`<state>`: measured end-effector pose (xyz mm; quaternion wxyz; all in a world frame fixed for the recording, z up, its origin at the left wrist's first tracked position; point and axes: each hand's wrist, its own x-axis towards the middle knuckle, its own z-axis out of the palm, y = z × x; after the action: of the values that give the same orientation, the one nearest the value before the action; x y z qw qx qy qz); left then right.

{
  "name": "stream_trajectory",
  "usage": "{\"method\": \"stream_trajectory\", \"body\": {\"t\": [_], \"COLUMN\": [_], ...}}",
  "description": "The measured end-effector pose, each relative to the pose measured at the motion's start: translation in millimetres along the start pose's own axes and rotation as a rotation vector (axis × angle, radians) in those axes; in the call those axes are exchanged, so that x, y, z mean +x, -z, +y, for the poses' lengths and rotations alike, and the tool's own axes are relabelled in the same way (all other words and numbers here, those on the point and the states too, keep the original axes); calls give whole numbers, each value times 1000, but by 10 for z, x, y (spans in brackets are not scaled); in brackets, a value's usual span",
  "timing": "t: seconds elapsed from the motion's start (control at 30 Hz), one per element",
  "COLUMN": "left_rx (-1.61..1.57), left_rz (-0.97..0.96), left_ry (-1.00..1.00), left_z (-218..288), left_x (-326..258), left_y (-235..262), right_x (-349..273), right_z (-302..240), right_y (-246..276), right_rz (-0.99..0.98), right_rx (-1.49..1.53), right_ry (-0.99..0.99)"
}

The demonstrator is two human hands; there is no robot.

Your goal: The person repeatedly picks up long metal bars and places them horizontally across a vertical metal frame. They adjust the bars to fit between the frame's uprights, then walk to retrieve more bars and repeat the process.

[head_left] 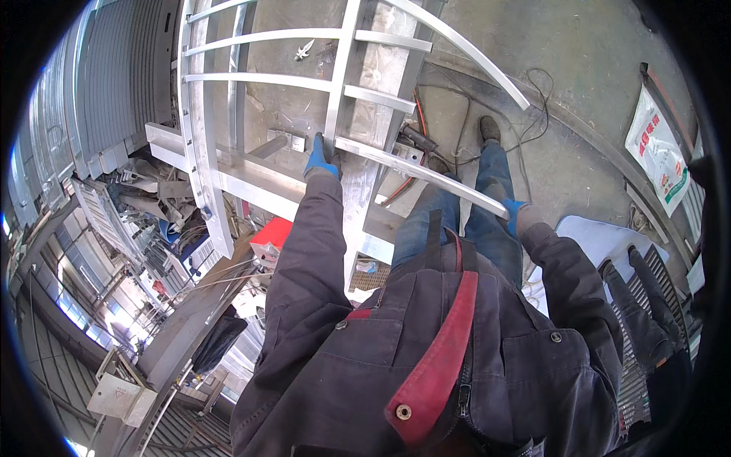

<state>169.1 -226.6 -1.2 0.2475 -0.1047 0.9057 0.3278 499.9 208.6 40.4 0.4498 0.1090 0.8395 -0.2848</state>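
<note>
Item: red box point(272, 233), near left, below the frame's beam line. Not in use by me.

Item: right hand point(518, 216), near right, blue-gloved. Fingers wrapped on the free end of the bar.

Item: bar point(438, 174), pale metal, slender, slightly bowed. It runs from my right hand, near right, to the post, farther left; its far end lies close against the post, though I cannot tell whether it is fixed there.

Item: left hand point(320, 158), blue-gloved, at the post beside the bar's far end. Whether it is clamped on the post or only laid against it, I cannot tell.

Item: tool point(417, 139), dark, just beyond the bar; kind unclear. Hose point(419, 113) beside it, a snag risk underfoot, I judge.

Item: post point(342, 72), running far from my left hand. Beyond the bar, a short bar point(381, 99) meets it, with another point(392, 39) farther; farthest right, a long bar point(464, 44), curved, its near end free.

Handling note, my judgement: support the free end level, since its length gives it leverage at the post; steady the joint with the left; match spacing and slope to the short bar; turn the bar gently, never force it.
</note>
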Motion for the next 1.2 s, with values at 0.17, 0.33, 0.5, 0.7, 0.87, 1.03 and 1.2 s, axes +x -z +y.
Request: {"method": "stream_trajectory", "body": {"t": [0.17, 0.33, 0.5, 0.7, 0.87, 1.03, 1.2], "left_rx": [-509, -453, 357, 444, 480, 403, 443], "left_rz": [-21, -43, -26, -56, -54, 5, 11], "left_ry": [380, 322, -67, -8, 22, -35, -66], "left_z": [-132, -247, -12, 402, 544, 577, 514], "left_x": [189, 352, 6, -187, -282, -343, -299], "left_y": [-79, -73, 68, 162, 162, 179, 167], "right_x": [168, 621, 714, 102, -92, 771, 684], "right_z": [-340, -892, -994, 215, 408, -237, -349], "right_y": [140, 200, 81, 149, -181, -385, -201], "right_rz": [102, 49, 235, -140, -31, 16, -11], "right_rx": [-8, -127, 133, 261, 71, -104, -41], "right_ry": [67, 44, 243, 24, -123, 49, 57]}}
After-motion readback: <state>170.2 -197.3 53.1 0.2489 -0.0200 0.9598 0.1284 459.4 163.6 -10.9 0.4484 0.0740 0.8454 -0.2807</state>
